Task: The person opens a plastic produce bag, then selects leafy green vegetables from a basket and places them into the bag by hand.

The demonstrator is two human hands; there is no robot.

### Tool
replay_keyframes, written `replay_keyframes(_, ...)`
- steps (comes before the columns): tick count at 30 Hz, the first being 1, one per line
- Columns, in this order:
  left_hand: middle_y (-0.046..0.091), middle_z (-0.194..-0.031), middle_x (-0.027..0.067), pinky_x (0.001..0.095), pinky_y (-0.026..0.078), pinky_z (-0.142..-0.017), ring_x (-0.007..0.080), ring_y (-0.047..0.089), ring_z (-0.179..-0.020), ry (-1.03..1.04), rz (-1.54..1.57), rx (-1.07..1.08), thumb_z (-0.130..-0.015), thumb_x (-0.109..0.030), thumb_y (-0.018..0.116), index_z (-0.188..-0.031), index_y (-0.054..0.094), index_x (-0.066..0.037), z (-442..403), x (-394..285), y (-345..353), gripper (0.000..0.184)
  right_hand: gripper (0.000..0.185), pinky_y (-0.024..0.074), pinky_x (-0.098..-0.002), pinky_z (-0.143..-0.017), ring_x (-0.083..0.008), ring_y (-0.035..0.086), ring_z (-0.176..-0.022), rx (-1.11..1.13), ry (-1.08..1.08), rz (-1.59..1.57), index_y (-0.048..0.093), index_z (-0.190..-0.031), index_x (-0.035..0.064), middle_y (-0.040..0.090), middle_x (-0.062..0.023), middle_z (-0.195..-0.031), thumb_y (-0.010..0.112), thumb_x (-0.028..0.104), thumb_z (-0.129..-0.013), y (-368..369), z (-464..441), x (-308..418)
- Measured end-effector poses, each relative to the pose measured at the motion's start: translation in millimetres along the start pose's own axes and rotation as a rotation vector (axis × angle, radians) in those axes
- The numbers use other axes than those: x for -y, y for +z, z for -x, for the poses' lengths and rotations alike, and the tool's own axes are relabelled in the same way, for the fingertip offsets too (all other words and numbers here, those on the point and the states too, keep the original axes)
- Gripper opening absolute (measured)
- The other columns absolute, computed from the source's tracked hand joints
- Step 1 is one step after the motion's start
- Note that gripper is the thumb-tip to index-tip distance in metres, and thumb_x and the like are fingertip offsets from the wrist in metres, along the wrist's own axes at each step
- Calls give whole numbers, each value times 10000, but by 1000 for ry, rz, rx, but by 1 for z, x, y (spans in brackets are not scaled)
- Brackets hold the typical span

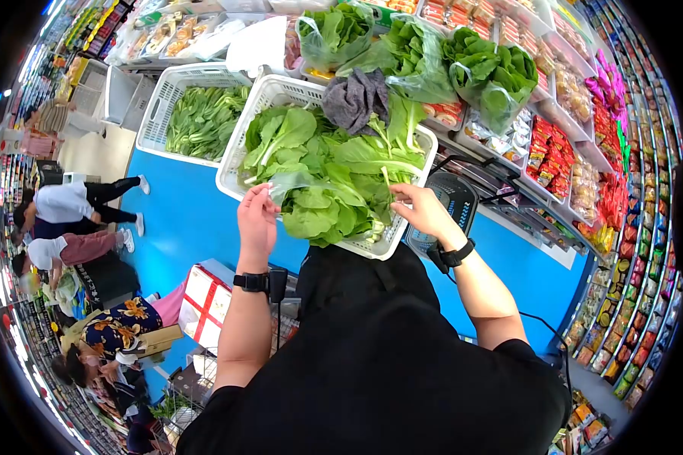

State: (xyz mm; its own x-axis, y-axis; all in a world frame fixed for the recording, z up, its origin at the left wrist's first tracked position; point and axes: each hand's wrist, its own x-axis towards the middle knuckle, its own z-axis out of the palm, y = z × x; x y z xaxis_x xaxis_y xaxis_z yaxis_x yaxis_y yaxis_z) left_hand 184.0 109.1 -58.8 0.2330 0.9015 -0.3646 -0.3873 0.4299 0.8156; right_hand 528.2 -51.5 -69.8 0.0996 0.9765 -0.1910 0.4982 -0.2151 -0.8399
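Observation:
My left hand [257,220] is pinched at the left edge of a white crate [232,168], with a clear plastic bag [290,183] between its fingertips. The bag reaches over the leafy greens [311,212] heaped in the crate. On the crate's right side, my right hand [423,210] has its thumb and fingers closed around the stem end of a leafy green [385,180]. Its fingertips partly hide the grip. A crumpled dark grey cloth [356,101] lies on the greens at the back of the crate.
Another white crate [153,114] of slimmer greens stands to the left. Bagged greens [413,53] and packaged food line the shelf behind. A dark basket [451,199] sits at the right. Several people stand on the left, beyond the blue floor [178,205].

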Motion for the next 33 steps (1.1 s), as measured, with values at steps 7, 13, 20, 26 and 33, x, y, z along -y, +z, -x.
replay_keyframes(7, 593, -800, -11, 300, 500, -739, 86, 560, -747, -21, 15, 26, -1063, -125, 601, -1190, 664, -4, -6, 2, 6, 187, 366, 598, -383, -800, -308, 778, -887, 64, 152, -120, 735, -1126, -27, 792, -174, -943, 786, 271, -920, 50, 10, -20)
replay_keyframes(13, 607, -804, -21, 305, 504, -730, 87, 567, -731, 17, 40, -1, -1059, -132, 606, -1163, 683, -26, -14, 4, 0, 167, 294, 589, -361, -725, -216, 750, -774, -28, 184, -21, 742, -974, -12, 769, -141, -834, 805, 256, -872, 80, 3, -48)
replay_keyframes(20, 573, -761, -32, 316, 484, -679, 99, 537, -679, 14, 48, -33, -1041, -106, 614, -1097, 702, -48, -12, 10, 6, 119, 245, 470, -315, -446, -161, 606, -495, 228, 579, -502, 714, -847, 36, 689, -78, -669, 689, 252, -959, 103, -17, -72)
replay_keyframes(26, 568, -760, -26, 316, 497, -689, 99, 542, -684, 44, 50, -50, -1044, -103, 611, -1121, 691, -41, -8, 7, 3, 126, 123, 440, -244, -459, -126, 616, -591, 370, 658, -1135, 601, -904, 69, 683, -92, -823, 637, 112, -1014, 67, 9, -67)
replay_keyframes(33, 574, -762, -22, 316, 503, -705, 104, 552, -693, 36, 64, -49, -1038, -101, 609, -1140, 679, -29, -3, 11, 7, 143, 235, 540, -250, -545, -148, 672, -635, 303, 509, -779, 531, -1021, 6, 694, -115, -809, 738, 106, -972, 100, 2, -61)
